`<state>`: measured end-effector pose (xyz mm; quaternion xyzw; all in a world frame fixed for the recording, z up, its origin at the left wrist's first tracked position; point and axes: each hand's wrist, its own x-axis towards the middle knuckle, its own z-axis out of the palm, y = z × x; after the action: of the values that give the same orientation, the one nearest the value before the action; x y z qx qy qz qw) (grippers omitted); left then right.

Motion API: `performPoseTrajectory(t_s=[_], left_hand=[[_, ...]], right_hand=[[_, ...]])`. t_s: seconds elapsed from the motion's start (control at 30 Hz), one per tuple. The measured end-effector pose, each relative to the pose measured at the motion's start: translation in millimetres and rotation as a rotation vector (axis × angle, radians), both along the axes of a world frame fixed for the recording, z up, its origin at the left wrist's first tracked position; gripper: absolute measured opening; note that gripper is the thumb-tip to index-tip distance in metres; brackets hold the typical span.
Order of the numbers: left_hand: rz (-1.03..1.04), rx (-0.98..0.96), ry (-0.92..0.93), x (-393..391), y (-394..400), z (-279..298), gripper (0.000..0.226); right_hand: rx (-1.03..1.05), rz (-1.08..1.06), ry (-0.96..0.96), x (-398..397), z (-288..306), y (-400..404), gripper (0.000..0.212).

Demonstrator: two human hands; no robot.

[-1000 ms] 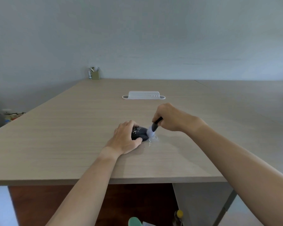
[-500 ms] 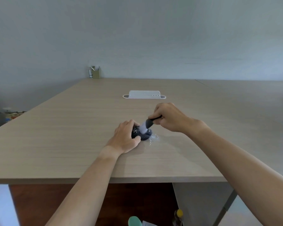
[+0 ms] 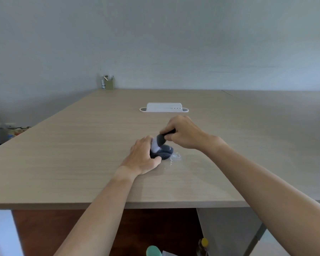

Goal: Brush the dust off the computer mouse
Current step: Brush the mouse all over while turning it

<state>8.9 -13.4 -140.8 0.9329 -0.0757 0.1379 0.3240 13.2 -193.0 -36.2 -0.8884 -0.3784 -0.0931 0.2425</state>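
Two bare forearms and hands, nothing worn

The left hand [image 3: 143, 157] and right hand [image 3: 183, 133] carry no gloves, and both forearms are uncovered to the frame's lower edge, with no sleeve in sight. No watch or bracelet shows at either wrist; rings seem absent, though the fingers are small and soft-focused.

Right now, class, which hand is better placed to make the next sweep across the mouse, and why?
Right. The right hand already holds the brush, its bristles on the mouse; the left hand is busy steadying it.
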Motion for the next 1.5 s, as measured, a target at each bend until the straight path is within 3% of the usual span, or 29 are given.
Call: performPoseTrajectory(t_s=[0.03,0.07,0.17,0.2,0.23,0.4,0.67,0.8,0.9,0.93,1.03,1.2,1.37,1.43,1.5], left_hand=[[0.001,-0.014,-0.005,-0.3,0.2,-0.1,0.038],[-0.003,-0.027,-0.01,-0.8,-0.3,0.2,0.041],[-0.005,-0.025,-0.01,-3.1,-2.9,3.1,0.047],[-0.003,-0.022,-0.007,-3.3,-3.3,3.6,0.047],[0.0,-0.021,-0.006,-3.0,-3.2,3.4,0.047],[0.021,-0.032,-0.013,0.7,-1.6,0.3,0.039],[0.04,-0.009,-0.038,2.9,-1.5,-2.7,0.046],[0.053,-0.015,-0.028,3.3,-0.8,-3.7,0.04],[0.043,-0.014,-0.035,3.0,-0.3,-3.7,0.042],[0.04,-0.011,-0.034,2.8,-0.6,-3.1,0.043],[0.038,-0.011,-0.024,4.2,-0.3,-3.8,0.046],[0.042,-0.017,-0.045,5.1,0.1,-4.6,0.038],[0.06,-0.04,-0.062,4.4,-0.1,-7.0,0.04],[0.056,-0.03,-0.073,5.2,-0.3,-6.4,0.042],[0.056,-0.022,-0.072,4.8,-0.3,-5.6,0.045]], right_hand=[[-0.04,-0.014,0.016,0.0,-3.9,4.4,0.025],[-0.086,-0.024,0.002,2.4,-7.4,6.2,0.011],[-0.095,-0.141,0.108,14.4,-4.4,1.2,0.029],[-0.112,-0.16,0.116,18.0,-0.9,-1.5,0.023],[-0.099,-0.169,0.125,19.5,2.5,-2.1,0.03],[-0.005,-0.087,0.134,14.0,-1.3,9.0,0.013],[-0.036,-0.121,0.085,20.7,-4.7,-8.6,0.016],[0.129,-0.138,0.155,16.1,-7.7,-7.5,0.018],[0.047,-0.134,0.178,13.5,-16.8,-8.3,0.017],[-0.001,-0.142,0.167,15.1,-16.6,-11.5,0.012],[-0.088,-0.21,0.15,20.3,-6.8,-21.4,0.025],[0.112,-0.125,0.079,12.3,-3.4,-10.9,0.02],[-0.069,-0.049,-0.018,12.4,-24.5,1.2,0.015],[-0.051,-0.061,-0.022,16.3,-16.7,-4.7,0.032],[-0.03,-0.078,0.013,19.3,-8.7,-7.6,0.027]])
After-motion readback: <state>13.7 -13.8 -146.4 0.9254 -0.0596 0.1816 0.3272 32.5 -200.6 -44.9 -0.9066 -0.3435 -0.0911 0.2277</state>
